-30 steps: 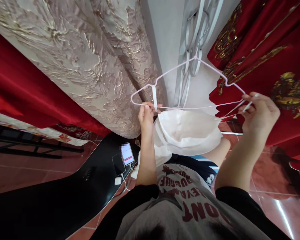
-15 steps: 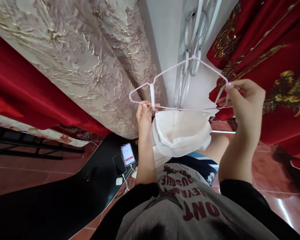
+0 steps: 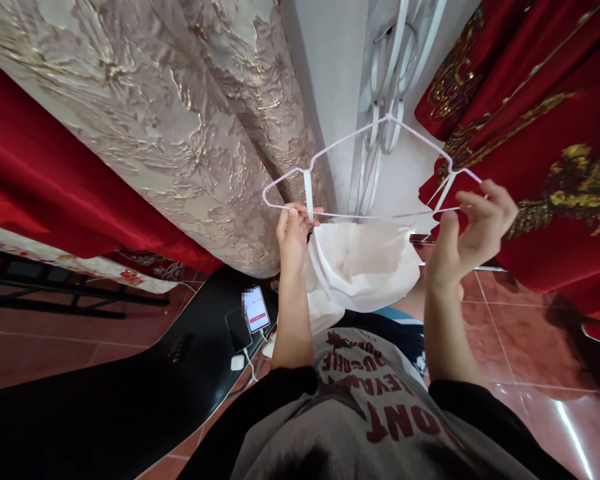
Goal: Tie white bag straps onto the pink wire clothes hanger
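Observation:
A thin pink clothes hanger (image 3: 350,138) hangs by its hook among the white metal loops. White straps loop over both of its shoulder notches, and the white garment (image 3: 375,260) hangs below the bottom bar. My left hand (image 3: 293,230) pinches the bar near its left end, beside the left strap (image 3: 308,190). At the other end my right hand (image 3: 473,230) has its thumb and fingers apart, close to the right strap (image 3: 445,190). Its fingers partly cover the hanger's right tip.
A beige floral brocade cloth (image 3: 190,127) hangs to the left. Red cloth with gold embroidery (image 3: 555,153) hangs to the right. White metal loops (image 3: 375,127) stand ahead against a pale wall. On the black bench (image 3: 145,380) lie two phones (image 3: 256,310) with white cables.
My right hand has let go of the right strap and moved lower; the strap now sits straighter over the notch. My left hand stays on the bar. The hanger has shifted slightly right.

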`<state>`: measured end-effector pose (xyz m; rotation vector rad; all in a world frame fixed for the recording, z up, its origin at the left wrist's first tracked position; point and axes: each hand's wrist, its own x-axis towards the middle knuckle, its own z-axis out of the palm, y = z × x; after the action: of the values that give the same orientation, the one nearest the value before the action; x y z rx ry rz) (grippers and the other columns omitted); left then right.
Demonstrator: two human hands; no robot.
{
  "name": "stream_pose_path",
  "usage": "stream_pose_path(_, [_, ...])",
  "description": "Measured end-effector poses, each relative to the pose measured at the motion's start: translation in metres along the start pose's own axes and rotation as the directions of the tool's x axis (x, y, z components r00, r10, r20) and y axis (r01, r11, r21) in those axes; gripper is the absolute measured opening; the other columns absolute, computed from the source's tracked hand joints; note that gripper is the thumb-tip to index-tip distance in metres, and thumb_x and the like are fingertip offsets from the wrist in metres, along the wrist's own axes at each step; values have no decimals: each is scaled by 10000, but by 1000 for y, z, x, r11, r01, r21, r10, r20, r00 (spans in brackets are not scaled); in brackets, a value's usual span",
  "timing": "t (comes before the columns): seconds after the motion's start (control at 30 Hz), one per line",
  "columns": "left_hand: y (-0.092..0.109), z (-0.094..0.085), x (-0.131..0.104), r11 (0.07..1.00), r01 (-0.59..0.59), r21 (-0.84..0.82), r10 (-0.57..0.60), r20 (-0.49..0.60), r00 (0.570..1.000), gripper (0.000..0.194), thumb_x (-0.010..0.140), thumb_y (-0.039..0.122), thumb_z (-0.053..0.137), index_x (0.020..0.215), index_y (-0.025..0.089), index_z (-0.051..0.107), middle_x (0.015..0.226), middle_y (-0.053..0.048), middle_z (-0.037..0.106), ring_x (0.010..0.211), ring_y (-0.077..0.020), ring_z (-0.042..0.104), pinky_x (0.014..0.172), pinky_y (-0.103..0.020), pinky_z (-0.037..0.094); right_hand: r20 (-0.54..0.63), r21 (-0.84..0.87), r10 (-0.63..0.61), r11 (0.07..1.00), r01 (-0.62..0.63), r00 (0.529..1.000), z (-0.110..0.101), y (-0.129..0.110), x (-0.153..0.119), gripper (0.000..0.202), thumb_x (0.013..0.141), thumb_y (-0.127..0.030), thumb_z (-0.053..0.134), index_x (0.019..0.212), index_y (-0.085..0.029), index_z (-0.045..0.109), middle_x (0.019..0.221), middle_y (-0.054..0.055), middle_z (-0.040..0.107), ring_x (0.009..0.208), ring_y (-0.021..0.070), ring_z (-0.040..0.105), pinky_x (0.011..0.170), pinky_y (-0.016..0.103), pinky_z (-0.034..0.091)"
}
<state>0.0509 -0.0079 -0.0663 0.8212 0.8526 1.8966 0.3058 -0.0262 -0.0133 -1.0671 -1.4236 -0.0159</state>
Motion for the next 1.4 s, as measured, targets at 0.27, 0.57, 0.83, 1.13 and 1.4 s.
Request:
stream_pose_path(0.27, [-1,1,-10,990,-17,142,20,-21,1000,363,1013,569,684,972,211,724,919,-77,826,763,-170,748,827,-316,606,620,-5,-103,991,135,778,40,8,-15,346,1020,-349,603,1342,-294,717,1231,72,797,1137,305,705,1109,581,486])
stream_pose_path(0.57, [49,11,-31,917,-56,394,-10,163,987,293,968,494,763,871,219,789,854,-52,768,830,-189,730,766,-286,564,644,29,-107,993,116,757,29,7,-24,416,1044,-374,605,1453,-334,667,1313,54,764,1222,285,665,1162,548,418])
stream_pose_path(0.83, [95,14,20,992,-109,64,110,-6,994,290,997,455,662,1134,243,805,1358,-74,791,1311,-247,719,835,-278,620,620,22,-103,993,114,778,27,9,-19,381,1042,-355,613,1413,-323,691,1290,48,775,1189,274,674,1165,541,428])
stream_pose_path(1.13, [39,-2,-6,985,42,167,-32,-62,998,325,975,515,755,1027,195,779,1114,-154,834,1055,-271,816,531,-232,478,638,62,-117,993,100,761,35,-6,-26,466,1034,-343,601,1499,-349,622,1331,60,744,1247,288,657,1196,587,422])
stream_pose_path(1.4, [30,18,-10,997,-8,82,10,-25,1000,430,972,603,747,832,203,672,779,-68,754,827,-202,801,455,-212,384,183,199,119,968,-155,976,20,29,-25,599,977,-415,648,1556,-370,500,1629,114,520,1265,263,672,1048,541,601])
